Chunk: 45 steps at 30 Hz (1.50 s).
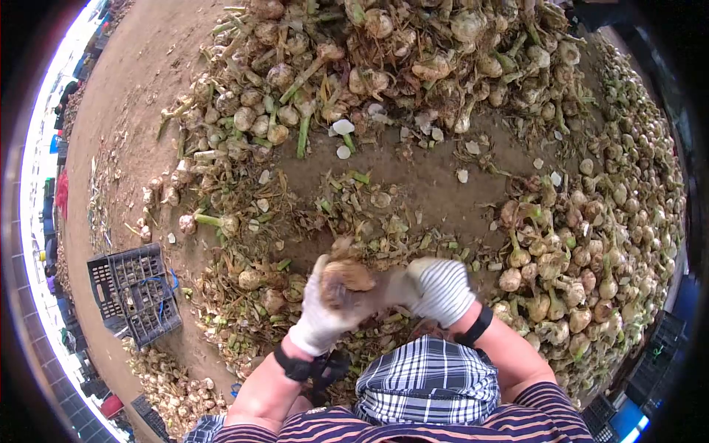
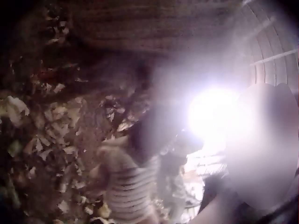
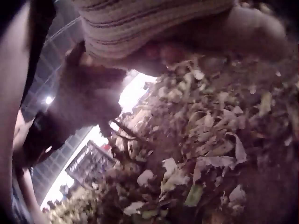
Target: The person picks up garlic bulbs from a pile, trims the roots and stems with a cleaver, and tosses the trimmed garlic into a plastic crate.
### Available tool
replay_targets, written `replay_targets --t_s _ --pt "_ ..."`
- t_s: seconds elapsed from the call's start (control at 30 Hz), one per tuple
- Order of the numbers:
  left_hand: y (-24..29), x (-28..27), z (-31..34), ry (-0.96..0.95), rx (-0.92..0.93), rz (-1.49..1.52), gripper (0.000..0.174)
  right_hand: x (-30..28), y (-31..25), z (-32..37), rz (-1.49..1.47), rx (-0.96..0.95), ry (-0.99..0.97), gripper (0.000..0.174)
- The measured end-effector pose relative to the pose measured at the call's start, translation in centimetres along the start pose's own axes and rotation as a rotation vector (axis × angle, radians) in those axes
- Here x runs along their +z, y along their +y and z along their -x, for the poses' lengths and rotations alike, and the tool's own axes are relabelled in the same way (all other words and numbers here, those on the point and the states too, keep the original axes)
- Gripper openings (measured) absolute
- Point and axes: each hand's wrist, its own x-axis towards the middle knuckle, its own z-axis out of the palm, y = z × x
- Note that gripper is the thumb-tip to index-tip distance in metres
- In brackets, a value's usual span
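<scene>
My left hand [image 1: 319,314], in a whitish work glove, grips a brownish garlic bulb [image 1: 347,283] above the litter of leaves. Close to its right, my right hand [image 1: 443,292] wears a striped glove. Motion blurs its fingers, which reach toward the garlic; I cannot tell what they hold. In the right wrist view the striped right hand [image 3: 154,28] spans the top, and the dark gloved left hand [image 3: 86,95] is beyond it. Glare washes out much of the left wrist view, where the striped right glove [image 2: 131,186] appears low down.
A big heap of garlic with stalks [image 1: 384,52] lies ahead. Trimmed bulbs [image 1: 576,273] are piled on the right. A black plastic crate [image 1: 136,292] sits at left, near more bulbs [image 1: 181,391]. Cut stems and dry leaves [image 1: 354,207] cover the ground before me.
</scene>
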Motion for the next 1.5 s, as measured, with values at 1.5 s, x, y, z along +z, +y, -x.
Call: replay_targets --t_s 1.5 --pt "6.3 -23.7 -8.3 0.708 -0.474 -1.89 0.083 7.0 3.5 2.1 -1.294 0.789 0.114 0.006"
